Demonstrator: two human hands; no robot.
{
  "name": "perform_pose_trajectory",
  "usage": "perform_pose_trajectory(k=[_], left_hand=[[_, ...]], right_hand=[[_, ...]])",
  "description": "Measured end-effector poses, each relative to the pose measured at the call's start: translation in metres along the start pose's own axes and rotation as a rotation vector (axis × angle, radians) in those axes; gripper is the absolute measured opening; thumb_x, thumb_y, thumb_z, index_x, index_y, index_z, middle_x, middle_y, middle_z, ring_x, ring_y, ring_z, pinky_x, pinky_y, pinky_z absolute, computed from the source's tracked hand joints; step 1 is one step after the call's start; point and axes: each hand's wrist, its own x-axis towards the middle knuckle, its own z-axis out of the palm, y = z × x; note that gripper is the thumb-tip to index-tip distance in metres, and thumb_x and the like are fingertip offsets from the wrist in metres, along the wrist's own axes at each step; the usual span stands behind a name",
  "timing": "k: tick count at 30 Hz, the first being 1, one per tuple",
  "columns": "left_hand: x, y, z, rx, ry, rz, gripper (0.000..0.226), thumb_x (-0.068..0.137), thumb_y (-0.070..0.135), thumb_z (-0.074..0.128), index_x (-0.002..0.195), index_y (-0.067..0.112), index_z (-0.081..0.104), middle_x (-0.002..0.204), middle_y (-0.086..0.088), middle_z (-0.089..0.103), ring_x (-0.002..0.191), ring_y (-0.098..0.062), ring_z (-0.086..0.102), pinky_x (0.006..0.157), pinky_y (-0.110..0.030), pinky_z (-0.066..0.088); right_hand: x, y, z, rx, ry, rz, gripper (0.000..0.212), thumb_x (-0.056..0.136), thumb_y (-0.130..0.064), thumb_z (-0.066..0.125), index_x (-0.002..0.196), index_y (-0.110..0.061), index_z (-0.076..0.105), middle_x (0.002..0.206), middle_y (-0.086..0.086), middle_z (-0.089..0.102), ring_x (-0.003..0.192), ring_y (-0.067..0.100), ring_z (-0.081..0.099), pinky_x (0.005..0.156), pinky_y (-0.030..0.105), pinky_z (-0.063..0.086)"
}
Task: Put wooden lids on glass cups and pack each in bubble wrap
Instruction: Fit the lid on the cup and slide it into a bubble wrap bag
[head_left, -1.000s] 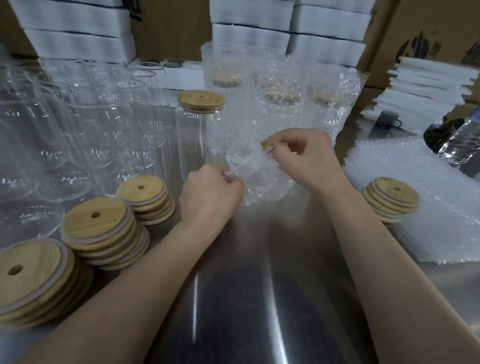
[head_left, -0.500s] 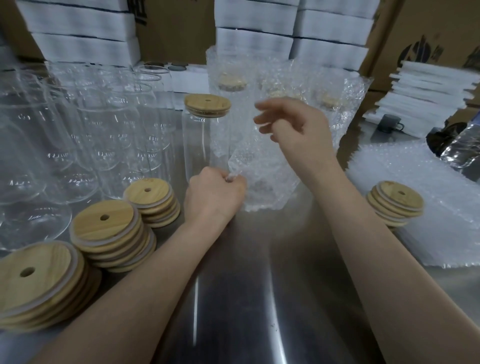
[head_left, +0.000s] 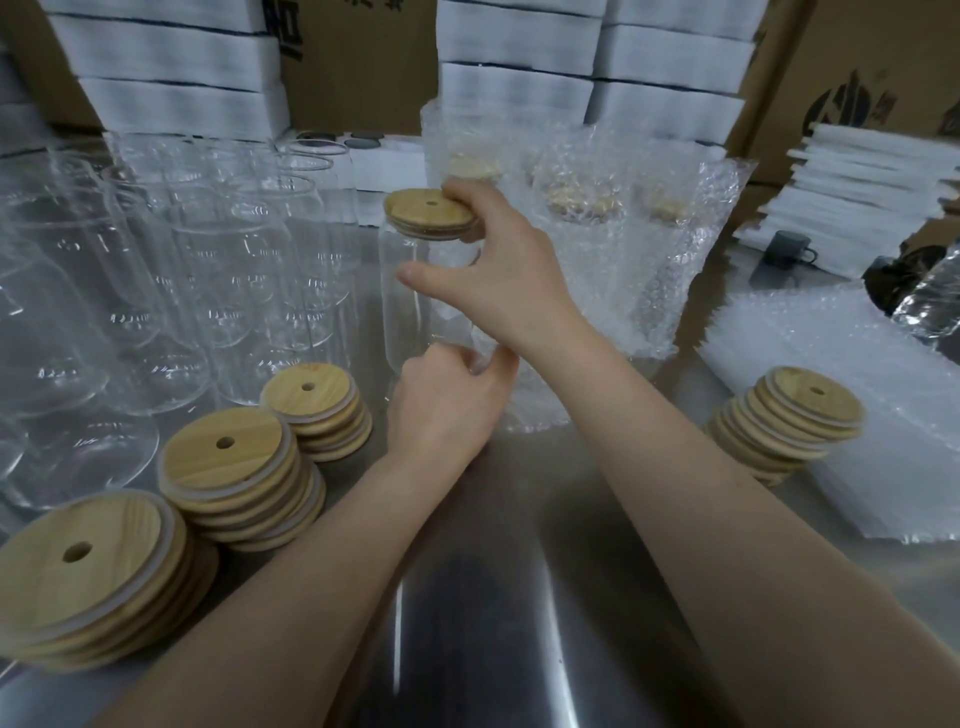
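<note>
A glass cup (head_left: 402, 312) with a wooden lid (head_left: 426, 210) stands upright at the table's middle. My right hand (head_left: 498, 280) reaches over it: the fingers curl over the lid's far right edge and the thumb stretches out in front of the glass. Just below, my left hand (head_left: 441, 405) pinches the edge of a clear bubble wrap bag (head_left: 535, 410) that lies on the steel table (head_left: 493, 571) under my right forearm. Three stacks of wooden lids (head_left: 228, 457) sit at the left and another lid stack (head_left: 800, 410) at the right.
Several empty glass cups (head_left: 218, 270) crowd the left back. Wrapped lidded cups (head_left: 597, 234) stand behind my right hand. A pile of flat bubble bags (head_left: 883, 415) lies at the right. White foam stacks and cardboard boxes line the back.
My right hand let go of the bubble bag, rose and moved left onto the lidded cup's top. My left hand kept its pinch on the bag.
</note>
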Motion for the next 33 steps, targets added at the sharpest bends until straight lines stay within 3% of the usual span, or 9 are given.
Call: perform_pose_trajectory(k=[6, 12, 16, 18, 20, 21, 24, 30, 33], left_hand=[[0.005, -0.006, 0.002, 0.011, 0.029, 0.008, 0.062, 0.082, 0.065, 0.041, 0.073, 0.011, 0.07, 0.058, -0.005, 0.068, 0.045, -0.026, 0.064, 0.068, -0.039, 0.058], [0.014, -0.011, 0.001, -0.077, 0.002, -0.034, 0.074, 0.076, 0.079, 0.037, 0.089, 0.014, 0.071, 0.082, -0.008, 0.073, 0.071, -0.039, 0.068, 0.077, -0.046, 0.057], [0.017, -0.013, 0.0, -0.205, -0.021, -0.099, 0.074, 0.082, 0.078, 0.05, 0.067, 0.008, 0.068, 0.055, -0.005, 0.068, 0.036, -0.022, 0.057, 0.041, -0.022, 0.044], [0.015, -0.021, -0.001, -0.227, -0.057, -0.106, 0.056, 0.09, 0.053, 0.061, 0.058, 0.008, 0.06, 0.042, 0.003, 0.059, 0.026, -0.009, 0.047, 0.03, -0.014, 0.032], [0.017, -0.022, -0.003, -0.259, -0.103, -0.091, 0.035, 0.096, 0.026, 0.063, 0.066, 0.009, 0.057, 0.047, 0.005, 0.064, 0.039, -0.004, 0.059, 0.041, -0.015, 0.046], [0.019, -0.02, -0.005, -0.297, -0.112, -0.096, 0.035, 0.093, 0.036, 0.065, 0.072, 0.01, 0.059, 0.058, -0.003, 0.07, 0.048, -0.011, 0.066, 0.05, -0.022, 0.054], [0.021, -0.01, -0.011, -0.353, -0.052, -0.162, 0.06, 0.074, 0.076, 0.058, 0.067, 0.017, 0.066, 0.053, -0.006, 0.068, 0.041, -0.017, 0.062, 0.031, -0.021, 0.038], [0.027, -0.012, -0.007, -0.322, 0.033, -0.222, 0.065, 0.075, 0.076, 0.062, 0.065, 0.012, 0.069, 0.063, -0.013, 0.071, 0.062, -0.03, 0.069, 0.061, -0.035, 0.055], [0.027, -0.013, -0.006, -0.329, 0.078, -0.185, 0.068, 0.076, 0.074, 0.064, 0.061, 0.008, 0.069, 0.044, -0.005, 0.062, 0.042, -0.019, 0.059, 0.052, -0.027, 0.046]], right_hand=[[-0.025, 0.005, -0.018, 0.502, 0.398, -0.001, 0.059, 0.08, -0.03, 0.079, 0.13, -0.02, 0.049, 0.12, -0.003, 0.057, 0.099, 0.013, 0.061, 0.083, 0.043, 0.056], [-0.042, 0.012, -0.036, 1.002, 0.37, 0.132, 0.054, 0.084, -0.032, 0.065, 0.13, -0.009, 0.048, 0.114, 0.019, 0.057, 0.085, 0.03, 0.065, 0.067, 0.041, 0.06], [-0.044, 0.013, -0.041, 0.965, 0.31, 0.029, 0.043, 0.079, -0.036, 0.066, 0.116, -0.017, 0.052, 0.106, 0.02, 0.056, 0.078, 0.034, 0.066, 0.061, 0.04, 0.057], [-0.044, 0.012, -0.043, 0.941, 0.294, -0.046, 0.045, 0.075, -0.04, 0.064, 0.113, -0.018, 0.052, 0.104, 0.023, 0.054, 0.073, 0.033, 0.065, 0.06, 0.04, 0.056], [-0.044, 0.013, -0.046, 0.908, 0.296, -0.13, 0.042, 0.075, -0.038, 0.062, 0.111, -0.019, 0.05, 0.102, 0.024, 0.052, 0.067, 0.032, 0.063, 0.057, 0.038, 0.055], [-0.045, 0.014, -0.047, 0.875, 0.301, -0.177, 0.039, 0.077, -0.037, 0.061, 0.11, -0.019, 0.05, 0.101, 0.025, 0.052, 0.066, 0.032, 0.061, 0.056, 0.037, 0.055], [-0.045, 0.017, -0.049, 0.734, 0.315, -0.309, 0.036, 0.08, -0.034, 0.06, 0.111, -0.021, 0.047, 0.106, 0.03, 0.052, 0.071, 0.034, 0.059, 0.054, 0.034, 0.053], [-0.043, 0.025, -0.05, 0.547, 0.392, -0.411, 0.038, 0.084, -0.036, 0.06, 0.115, -0.022, 0.045, 0.114, 0.031, 0.05, 0.082, 0.042, 0.06, 0.063, 0.05, 0.054], [-0.043, 0.027, -0.053, 0.504, 0.449, -0.38, 0.041, 0.082, -0.038, 0.061, 0.115, -0.02, 0.045, 0.117, 0.032, 0.05, 0.084, 0.039, 0.061, 0.062, 0.049, 0.054]])
